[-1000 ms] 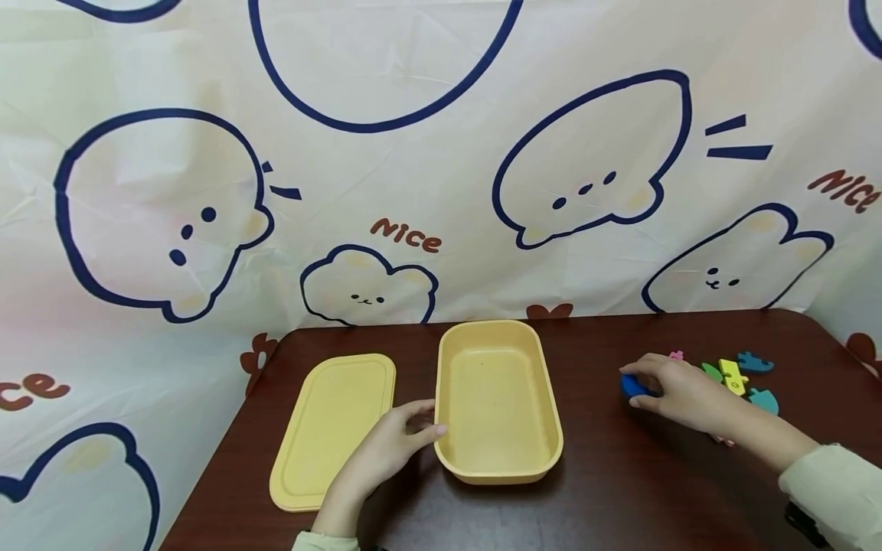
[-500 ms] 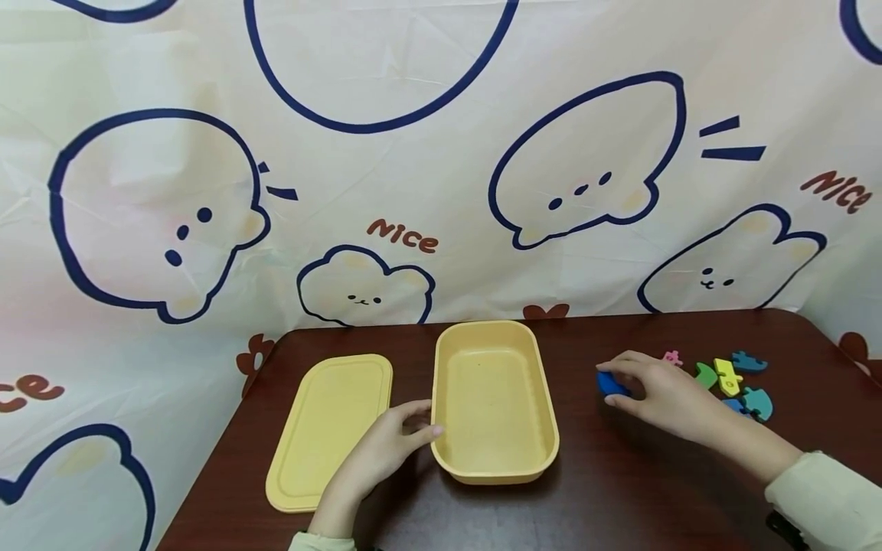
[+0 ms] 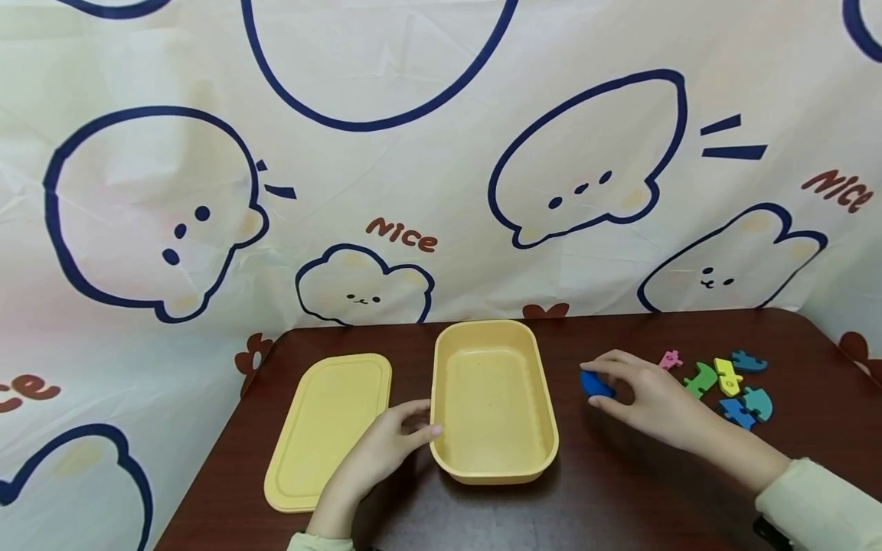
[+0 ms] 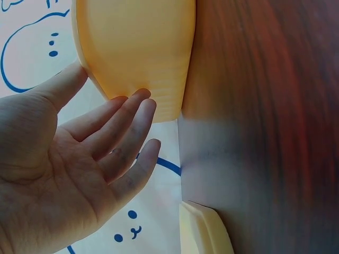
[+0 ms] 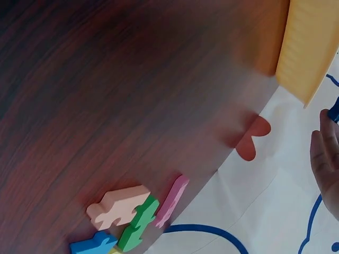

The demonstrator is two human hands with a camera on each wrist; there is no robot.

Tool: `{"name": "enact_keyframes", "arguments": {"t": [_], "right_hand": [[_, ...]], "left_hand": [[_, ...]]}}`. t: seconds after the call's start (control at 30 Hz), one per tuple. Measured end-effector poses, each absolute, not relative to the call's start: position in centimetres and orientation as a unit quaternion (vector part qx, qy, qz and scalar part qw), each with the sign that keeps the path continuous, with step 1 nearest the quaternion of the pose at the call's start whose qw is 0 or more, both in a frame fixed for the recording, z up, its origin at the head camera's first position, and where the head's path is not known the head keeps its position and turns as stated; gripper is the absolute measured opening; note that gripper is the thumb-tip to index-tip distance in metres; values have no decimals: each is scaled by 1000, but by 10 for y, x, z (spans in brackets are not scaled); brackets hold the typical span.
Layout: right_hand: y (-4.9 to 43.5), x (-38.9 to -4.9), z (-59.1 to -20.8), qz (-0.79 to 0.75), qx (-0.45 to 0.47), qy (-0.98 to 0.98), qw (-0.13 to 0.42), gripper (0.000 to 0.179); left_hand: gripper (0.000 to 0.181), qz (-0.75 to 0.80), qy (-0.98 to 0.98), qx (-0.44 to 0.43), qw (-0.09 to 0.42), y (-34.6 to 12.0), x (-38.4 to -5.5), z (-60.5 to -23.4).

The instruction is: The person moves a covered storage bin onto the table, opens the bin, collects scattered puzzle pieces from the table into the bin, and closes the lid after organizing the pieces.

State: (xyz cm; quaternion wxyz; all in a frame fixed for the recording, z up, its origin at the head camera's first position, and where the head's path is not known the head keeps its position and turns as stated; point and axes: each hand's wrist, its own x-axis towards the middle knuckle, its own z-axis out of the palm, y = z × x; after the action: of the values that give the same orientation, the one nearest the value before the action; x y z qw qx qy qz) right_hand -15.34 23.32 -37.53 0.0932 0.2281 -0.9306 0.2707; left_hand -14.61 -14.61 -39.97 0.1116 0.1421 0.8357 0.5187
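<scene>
In the head view, my left hand (image 3: 383, 450) holds the left side of a pale yellow plastic box (image 3: 492, 413), thumb at the rim and fingertips against the outer wall. No contents show inside the box. To its right, my right hand (image 3: 651, 402) pinches a blue puzzle piece (image 3: 595, 385) between thumb and fingers, above the table. Only a dark blue bit of that piece (image 5: 334, 112) shows at the right wrist view's edge. Farther right lie loose puzzle pieces: pink (image 3: 670, 360), green (image 3: 700, 380), yellow (image 3: 728, 376), teal (image 3: 759, 403) and blue ones (image 3: 736, 413).
A flat yellow lid (image 3: 331, 428) lies left of the box, partly behind the left forearm. A peach puzzle piece (image 5: 119, 206) shows in the right wrist view. Behind the dark wooden table (image 3: 482, 520) hangs a printed cloth (image 3: 441, 191).
My right hand has moved left toward the box with the blue puzzle piece, uncovering more of the loose pieces. The left hand and the box stay in place.
</scene>
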Motion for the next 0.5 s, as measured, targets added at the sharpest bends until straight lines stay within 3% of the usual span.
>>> {"name": "enact_keyframes", "arguments": {"t": [0.5], "right_hand": [[210,-148,-376,300,270,-910,93,42]], "left_hand": [[50,514,839,139,112,-146,-147,-399]]}}
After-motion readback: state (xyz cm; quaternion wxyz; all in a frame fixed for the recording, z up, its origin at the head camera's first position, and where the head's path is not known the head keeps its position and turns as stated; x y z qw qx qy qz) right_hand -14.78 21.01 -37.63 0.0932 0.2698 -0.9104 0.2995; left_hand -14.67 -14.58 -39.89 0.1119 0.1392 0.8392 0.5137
